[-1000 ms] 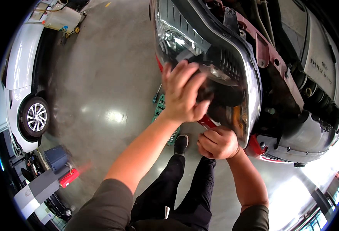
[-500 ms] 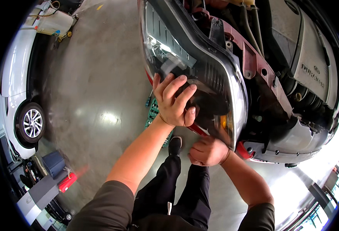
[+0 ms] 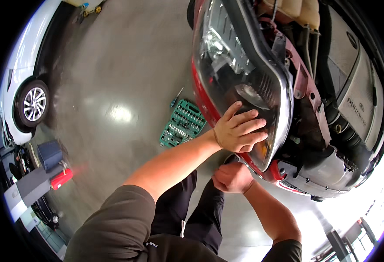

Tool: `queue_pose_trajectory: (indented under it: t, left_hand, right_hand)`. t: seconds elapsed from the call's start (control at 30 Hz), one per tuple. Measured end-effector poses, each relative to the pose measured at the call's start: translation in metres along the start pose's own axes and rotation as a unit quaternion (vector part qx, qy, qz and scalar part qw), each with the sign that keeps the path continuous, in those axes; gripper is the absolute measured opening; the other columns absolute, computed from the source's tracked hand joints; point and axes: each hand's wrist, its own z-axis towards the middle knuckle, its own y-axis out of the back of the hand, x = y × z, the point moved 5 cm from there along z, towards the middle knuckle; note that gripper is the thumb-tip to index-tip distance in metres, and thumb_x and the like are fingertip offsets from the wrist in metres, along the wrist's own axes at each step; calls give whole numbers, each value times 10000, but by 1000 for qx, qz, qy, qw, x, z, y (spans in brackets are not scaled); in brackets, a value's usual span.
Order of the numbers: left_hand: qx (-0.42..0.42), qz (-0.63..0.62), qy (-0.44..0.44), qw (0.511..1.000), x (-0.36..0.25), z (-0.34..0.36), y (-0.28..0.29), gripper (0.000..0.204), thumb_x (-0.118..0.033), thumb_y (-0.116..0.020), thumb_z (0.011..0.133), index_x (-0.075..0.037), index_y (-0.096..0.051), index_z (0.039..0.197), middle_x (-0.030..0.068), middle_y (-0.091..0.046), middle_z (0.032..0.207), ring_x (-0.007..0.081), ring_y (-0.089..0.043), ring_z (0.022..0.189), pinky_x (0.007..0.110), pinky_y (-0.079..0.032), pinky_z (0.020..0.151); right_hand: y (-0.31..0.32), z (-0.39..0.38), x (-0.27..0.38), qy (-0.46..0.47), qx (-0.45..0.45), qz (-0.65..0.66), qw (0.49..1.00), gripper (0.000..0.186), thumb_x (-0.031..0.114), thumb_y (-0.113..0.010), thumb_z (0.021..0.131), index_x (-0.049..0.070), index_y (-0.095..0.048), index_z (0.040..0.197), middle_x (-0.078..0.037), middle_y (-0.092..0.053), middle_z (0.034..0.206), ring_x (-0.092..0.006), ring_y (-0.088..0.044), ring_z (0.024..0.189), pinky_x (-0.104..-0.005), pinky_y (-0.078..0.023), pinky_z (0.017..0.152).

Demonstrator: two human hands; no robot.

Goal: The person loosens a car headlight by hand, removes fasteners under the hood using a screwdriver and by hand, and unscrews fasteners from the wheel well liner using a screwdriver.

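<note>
A large clear headlight (image 3: 244,94) with a chrome edge sits at the front corner of a red car. My left hand (image 3: 240,131) lies on the lower end of its lens, palm down with the fingers spread. Just below, my right hand (image 3: 232,176) is closed in a fist beside the red body panel (image 3: 207,105) that borders the headlight. Nothing sticks out of the fist, and a small gap seems to part it from the panel. A dark shoe (image 3: 232,159) shows partly behind it.
The engine bay (image 3: 318,118) is exposed at right, with a grey engine cover (image 3: 360,94). On the floor lies an opened green socket set (image 3: 183,123), a screwdriver (image 3: 176,97) beside it. A white car (image 3: 24,65) stands far left, near a red cylinder (image 3: 61,178).
My left hand has slid from the middle of the lens toward its lower end. My right fist has dropped slightly away from the headlight's corner. The view has shifted, uncovering the socket set.
</note>
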Motion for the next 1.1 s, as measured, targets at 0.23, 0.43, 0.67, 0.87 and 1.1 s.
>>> queue_pose_trajectory:
  t: [0.23, 0.43, 0.67, 0.87, 1.1]
  left_hand:
    - [-8, -19, 10, 1000, -4, 1, 9, 277, -338, -601, 923, -280, -696, 1178, -3, -593, 1434, 250, -477, 1430, 592, -276, 1232]
    - [130, -87, 55, 986, -19, 8, 46, 508, -187, -788, 740, -154, -651, 1229, 81, -526, 1484, 300, -499, 1380, 582, -323, 1212]
    - [429, -65, 399, 808, -68, -232, 185, 480, -174, -724, 826, -27, -632, 1273, 192, -583, 1369, 390, -577, 1257, 463, -499, 1053]
    - [765, 67, 507, 392, -168, -475, 388, 441, -277, -629, 913, -57, -646, 1295, 219, -621, 1382, 389, -588, 1292, 476, -501, 1076]
    - [709, 63, 535, 455, -282, -515, 464, 314, -249, -606, 932, -67, -693, 1173, 225, -712, 1182, 419, -662, 1138, 508, -535, 984]
  right_hand:
    - [8, -11, -28, 40, 33, -72, 996, 255, 144, -763, 759, 123, -540, 636, -38, -532, 659, -259, -566, 609, -413, -487, 593]
    - [0, -21, -31, 28, 47, -123, 991, 191, 185, -759, 762, 111, -611, 666, -78, -624, 779, -289, -644, 688, -420, -548, 652]
    - [0, -21, -27, -140, 87, -113, 980, 228, 258, -664, 892, 84, -634, 748, -105, -660, 805, -344, -677, 704, -455, -561, 624]
    - [-19, -39, 4, -228, 27, -117, 966, 262, 300, -597, 921, 64, -665, 829, -162, -694, 870, -421, -678, 781, -538, -554, 721]
    - [-209, -347, 153, -455, -79, 120, 879, 215, 222, -610, 872, 21, -684, 888, -253, -697, 900, -464, -675, 869, -540, -542, 760]
